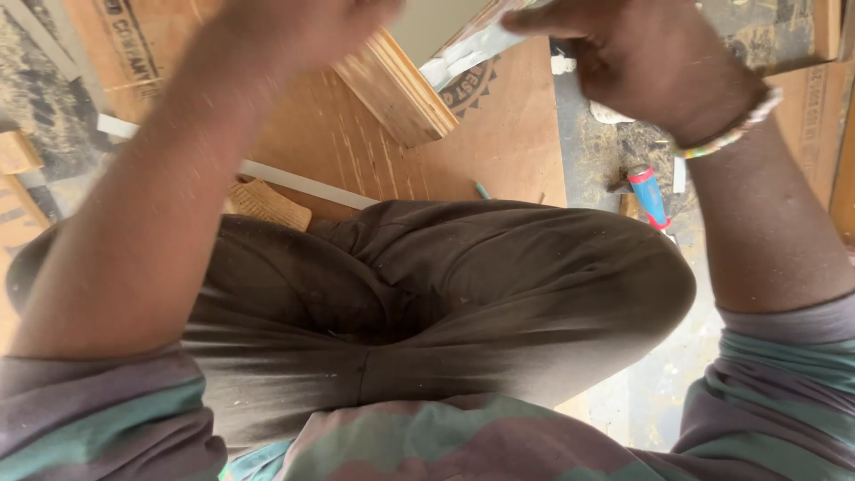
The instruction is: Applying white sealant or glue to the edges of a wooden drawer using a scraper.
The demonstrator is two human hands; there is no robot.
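I look straight down over my own lap in dark trousers [427,294]. My left hand [294,27] is raised at the top of the view, blurred, fingers curled; what it holds is cut off by the frame edge. My right hand [641,53], with a beaded bracelet [730,129] on the wrist, is closed on a pale, flat strip-like piece [472,44] that reaches down-left from the fingers. Both hands hover above a thick plywood block [396,89] lying on a large brown plywood sheet [499,142].
A thin white strip [303,185] crosses the sheet by my knee. A ridged wooden piece [267,205] lies beside it. A red and blue tool handle [648,196] rests on the dirty floor at right. Wood offcuts [18,151] sit at far left.
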